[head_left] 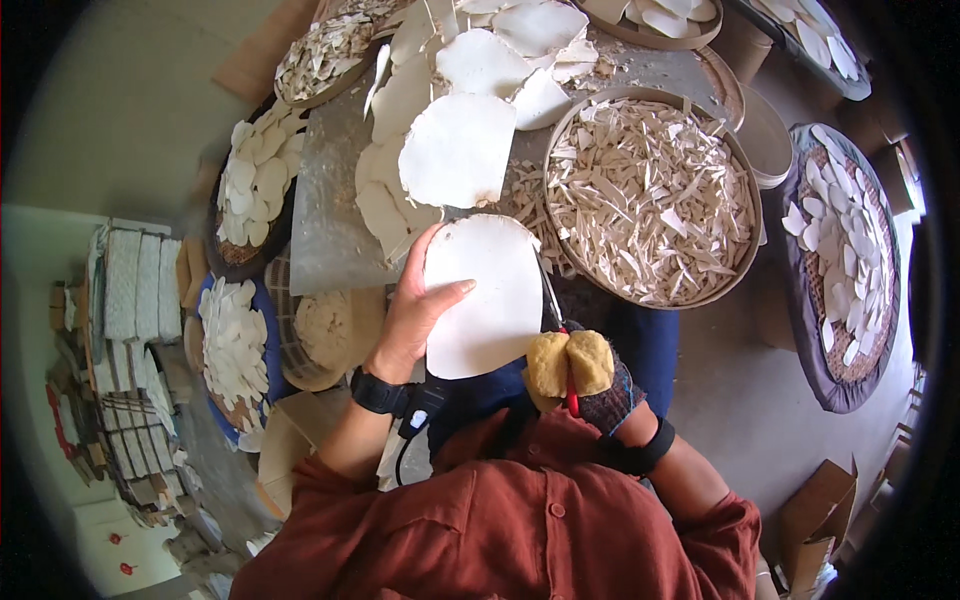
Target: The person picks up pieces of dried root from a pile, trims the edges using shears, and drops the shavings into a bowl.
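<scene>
My left hand point(412, 318) grips a rounded white sheet point(482, 315), thumb on its face. My right hand point(605, 398), in a dark knit glove, is closed on red-handled scissors point(570, 378) padded with yellow foam. Their metal blades reach up along the sheet's right edge; whether they touch it is unclear. Beyond the sheet, several irregular white pieces point(452, 150) lie overlapping on a grey board point(315, 240). To the right, a round sieve point(752, 230) holds a heap of narrow white scraps point(645, 200).
Trays of white pieces point(240, 340) point(835, 250) stand at both sides, with others at the back. A pale bucket point(775, 140) is behind the sieve. Stacked bundles point(135, 290) line the left wall. An open cardboard box point(815, 520) is on the floor at lower right.
</scene>
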The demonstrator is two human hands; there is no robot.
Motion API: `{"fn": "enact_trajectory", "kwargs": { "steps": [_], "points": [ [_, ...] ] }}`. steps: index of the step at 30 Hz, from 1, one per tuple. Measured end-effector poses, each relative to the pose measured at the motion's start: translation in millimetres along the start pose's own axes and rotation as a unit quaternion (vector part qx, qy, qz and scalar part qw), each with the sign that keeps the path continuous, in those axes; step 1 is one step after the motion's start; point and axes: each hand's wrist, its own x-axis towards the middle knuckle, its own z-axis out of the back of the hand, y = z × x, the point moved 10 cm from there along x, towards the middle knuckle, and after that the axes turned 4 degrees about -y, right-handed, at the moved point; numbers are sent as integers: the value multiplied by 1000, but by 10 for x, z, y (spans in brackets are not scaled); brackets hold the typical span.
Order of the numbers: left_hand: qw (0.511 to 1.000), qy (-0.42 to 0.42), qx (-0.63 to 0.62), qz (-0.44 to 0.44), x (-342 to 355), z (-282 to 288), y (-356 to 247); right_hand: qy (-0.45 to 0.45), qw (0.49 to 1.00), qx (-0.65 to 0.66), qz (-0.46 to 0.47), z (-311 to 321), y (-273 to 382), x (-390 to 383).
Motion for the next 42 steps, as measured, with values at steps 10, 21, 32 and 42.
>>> {"fn": "enact_trajectory", "kwargs": {
  "steps": [10, 21, 32, 42],
  "points": [
    [997, -1, 66, -46, -111, -19, -140, 21, 908, 380, -177, -186, -344, -110],
    [997, 26, 66, -7, -82, -4, -42, 14, 999, 27, -39, -35, -97, -69],
    [976, 128, 173, -39, -64, -207, -152, -17, 940, 293, -174, -120, -532, -111],
    [998, -61, 32, 9, -356, 208, 79, -82, 833, 494, -235, 74, -430, -120]
  ]
}}
